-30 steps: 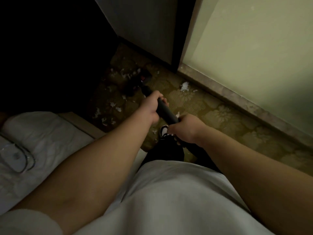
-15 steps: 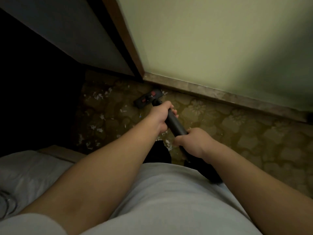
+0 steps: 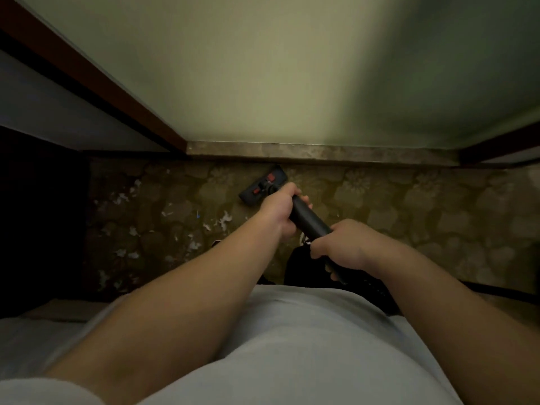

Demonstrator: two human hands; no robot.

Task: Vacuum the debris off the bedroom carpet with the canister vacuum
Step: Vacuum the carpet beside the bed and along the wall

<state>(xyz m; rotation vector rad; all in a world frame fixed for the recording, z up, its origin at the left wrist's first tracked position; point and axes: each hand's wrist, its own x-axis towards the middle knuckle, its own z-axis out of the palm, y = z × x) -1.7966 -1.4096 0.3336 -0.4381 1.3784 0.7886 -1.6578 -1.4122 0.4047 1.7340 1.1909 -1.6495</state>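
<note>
Vacuum wand [image 3: 309,220] is gripped by both hands: the left hand [image 3: 277,211] is clamped round it nearer the floor head [image 3: 264,185], the right hand [image 3: 342,247] close to the body. Its long axis is pointed forward and slightly left, with the head set on the carpet [image 3: 409,206] just beside the baseboard [image 3: 321,154]. White debris [image 3: 223,220] is scattered left of the head, so a leftward sweep is judged to be needed.

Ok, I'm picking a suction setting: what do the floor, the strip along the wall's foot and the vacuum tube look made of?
Floor: carpet, matte pile, flower pattern. Strip: probably stone, mottled brown, faint sheen. Vacuum tube: matte black, plastic or coated metal; too dim to tell.
</note>
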